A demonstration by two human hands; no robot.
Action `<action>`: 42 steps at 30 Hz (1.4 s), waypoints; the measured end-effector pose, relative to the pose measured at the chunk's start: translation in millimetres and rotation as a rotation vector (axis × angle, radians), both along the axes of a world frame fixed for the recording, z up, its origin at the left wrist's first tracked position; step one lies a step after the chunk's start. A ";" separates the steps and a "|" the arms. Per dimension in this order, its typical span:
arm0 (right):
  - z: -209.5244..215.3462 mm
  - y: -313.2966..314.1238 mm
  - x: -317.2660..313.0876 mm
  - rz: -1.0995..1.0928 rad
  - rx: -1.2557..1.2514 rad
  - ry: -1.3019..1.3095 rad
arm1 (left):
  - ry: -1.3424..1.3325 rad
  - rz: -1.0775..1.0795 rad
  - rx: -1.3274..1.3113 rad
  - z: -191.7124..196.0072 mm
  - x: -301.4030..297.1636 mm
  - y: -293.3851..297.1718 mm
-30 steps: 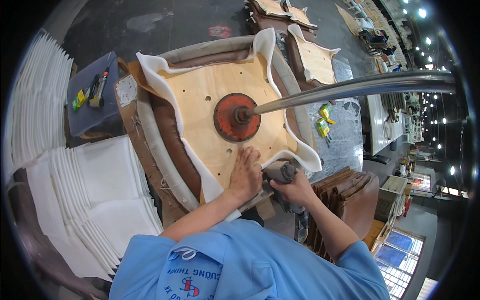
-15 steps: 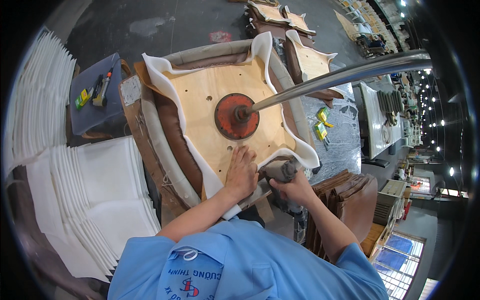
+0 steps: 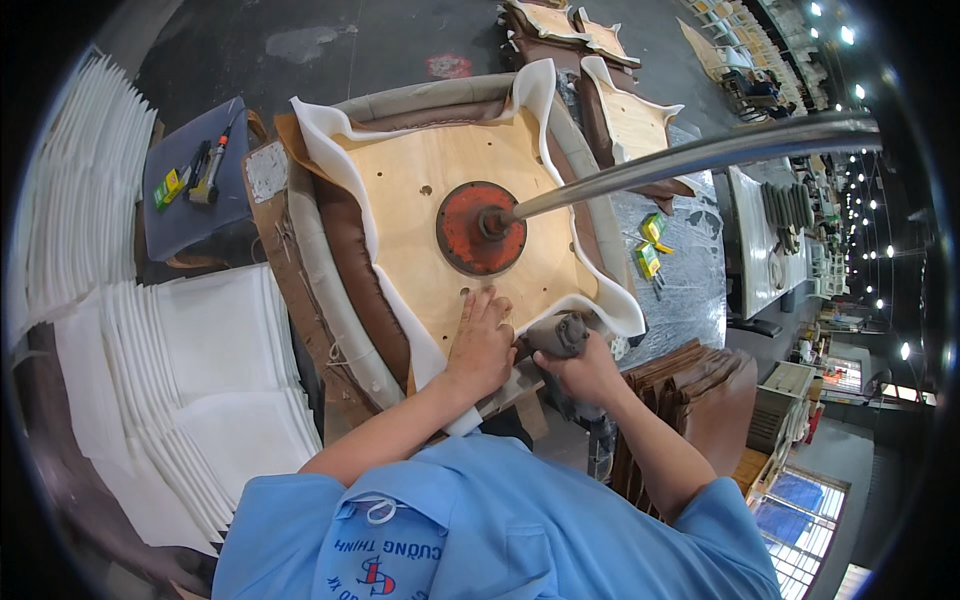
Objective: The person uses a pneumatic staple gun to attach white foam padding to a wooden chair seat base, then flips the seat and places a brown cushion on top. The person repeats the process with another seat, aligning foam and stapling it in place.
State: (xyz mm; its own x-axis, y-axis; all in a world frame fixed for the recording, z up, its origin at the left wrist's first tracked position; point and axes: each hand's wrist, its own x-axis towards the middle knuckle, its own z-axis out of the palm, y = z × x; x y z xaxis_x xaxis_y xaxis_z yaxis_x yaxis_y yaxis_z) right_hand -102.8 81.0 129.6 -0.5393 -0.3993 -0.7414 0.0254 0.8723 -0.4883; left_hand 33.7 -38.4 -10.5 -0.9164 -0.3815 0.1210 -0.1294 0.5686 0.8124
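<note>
A square plywood seat panel [image 3: 400,220] lies with white foam [image 3: 385,290] and brown leather [image 3: 350,250] around its edges. A round red press plate [image 3: 465,255] on a curved metal arm [image 3: 690,160] rests on the panel's middle. My left hand [image 3: 482,345] lies on the panel's near edge, fingers stretched forward over the wood and fairly close together. Just right of it, my right hand [image 3: 585,370] is wrapped round a grey staple gun [image 3: 560,337]. The gun's head is at the near edge, beside my left fingers; its nose is hidden.
White foam sheets [image 3: 200,360] are stacked at left, below a blue padded seat [image 3: 200,230] carrying hand tools. Brown leather pieces [image 3: 700,400] hang at right. Small yellow-green boxes [image 3: 648,260] lie on a plastic-covered table [image 3: 690,300]. More seat panels [image 3: 630,115] stand at the far right.
The view has shifted slightly. The staple gun's head has turned a little in my right hand and sits closer to the panel's near edge. My left hand stays on the panel.
</note>
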 end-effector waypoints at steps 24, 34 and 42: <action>-6.4 11.1 12.8 -0.005 -0.094 0.005 | -0.085 0.029 -0.022 11.6 25.5 -0.6; -0.1 15.6 17.9 0.039 -0.033 -0.030 | -0.080 0.113 -0.038 2.7 17.8 8.2; 5.7 2.7 18.7 0.075 -0.024 -0.021 | -0.074 0.124 -0.033 0.5 17.9 9.5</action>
